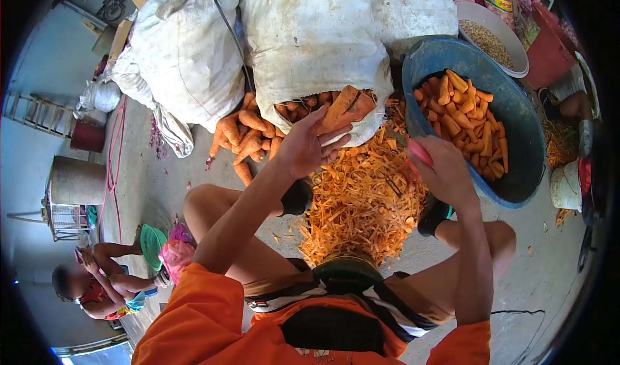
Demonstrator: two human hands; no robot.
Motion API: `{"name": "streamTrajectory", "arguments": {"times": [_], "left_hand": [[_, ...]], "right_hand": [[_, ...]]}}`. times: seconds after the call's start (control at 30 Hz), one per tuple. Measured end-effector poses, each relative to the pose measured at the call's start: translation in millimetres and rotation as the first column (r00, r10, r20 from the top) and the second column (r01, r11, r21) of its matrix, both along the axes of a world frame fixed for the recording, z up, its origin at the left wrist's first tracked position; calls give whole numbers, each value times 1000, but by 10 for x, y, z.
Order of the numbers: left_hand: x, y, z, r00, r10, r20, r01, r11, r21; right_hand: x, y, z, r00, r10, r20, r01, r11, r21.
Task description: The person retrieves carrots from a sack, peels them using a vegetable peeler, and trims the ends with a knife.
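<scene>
Jutting forward from my left hand (303,147), which grips its near end, is a carrot (341,111), perhaps held so its length is exposed. My right hand (444,174) is closed around a pink-handled tool (420,152), apart from the carrot. Peelings (361,203) lie below, between my 2 hands; right of my right hand sits a blue tub (520,91), likely for easy reach. My left forearm (248,213) slants inward, palm partly upturned; my right forearm (473,262) rises steeply.
</scene>
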State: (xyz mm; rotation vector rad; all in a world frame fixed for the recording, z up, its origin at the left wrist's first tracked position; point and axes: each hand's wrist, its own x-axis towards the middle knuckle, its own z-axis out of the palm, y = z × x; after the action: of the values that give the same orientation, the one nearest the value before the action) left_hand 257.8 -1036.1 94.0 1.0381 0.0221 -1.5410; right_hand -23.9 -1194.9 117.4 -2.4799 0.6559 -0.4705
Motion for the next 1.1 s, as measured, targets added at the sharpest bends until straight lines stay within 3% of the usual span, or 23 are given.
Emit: {"name": "streamTrajectory", "arguments": {"times": [0.07, 0.2, 0.27, 0.3, 0.37, 0.47, 0.53, 0.57, 0.63, 0.83, 0.97, 1.1], "left_hand": [[-172, 128, 152, 1000, -2, -17, 2, 999, -41], [-465, 161, 313, 998, -52, -30, 47, 987, -152], [-476, 132, 223, 990, -133, -55, 114, 960, -256], [-414, 105, 138, 988, -139, -67, 117, 958, -261], [-288, 109, 2, 950, -313, 6, 291, 875, -387], [-373, 139, 214, 947, -263, 185, 306, 914, -266], [-424, 115, 119, 879, -255, 403, 366, 903, -226], [-439, 116, 74, 885, -248, 394, 356, 906, -229], [-480, 113, 112, 741, -240, 627, 362, 930, -71], [-538, 133, 8, 759, -215, 615, 269, 963, 5], [-512, 139, -67, 724, -236, 648, 302, 953, 9], [-496, 185, -198, 641, -221, 735, 284, 958, 39]], "right_hand": [[143, 77, -1, 995, 35, 97, -31, 999, -40], [324, 179, -58, 997, 14, 73, -8, 997, -81], [363, 147, -150, 935, 35, 352, 38, 980, -198], [351, 107, -128, 940, 31, 340, 41, 979, -202], [335, 57, -58, 979, 48, 196, -13, 985, -175], [381, 50, -4, 999, 47, 8, -46, 990, -131], [442, 65, -99, 998, 63, 1, -62, 990, -125], [463, 78, -143, 997, 78, -4, -78, 990, -121], [517, 126, -153, 996, 90, -19, -92, 983, -156], [635, 216, -274, 989, 128, -70, -140, 968, -206], [691, 226, -303, 973, 113, -199, -157, 963, -217], [702, 234, -344, 969, 134, -210, -174, 966, -190]]}}
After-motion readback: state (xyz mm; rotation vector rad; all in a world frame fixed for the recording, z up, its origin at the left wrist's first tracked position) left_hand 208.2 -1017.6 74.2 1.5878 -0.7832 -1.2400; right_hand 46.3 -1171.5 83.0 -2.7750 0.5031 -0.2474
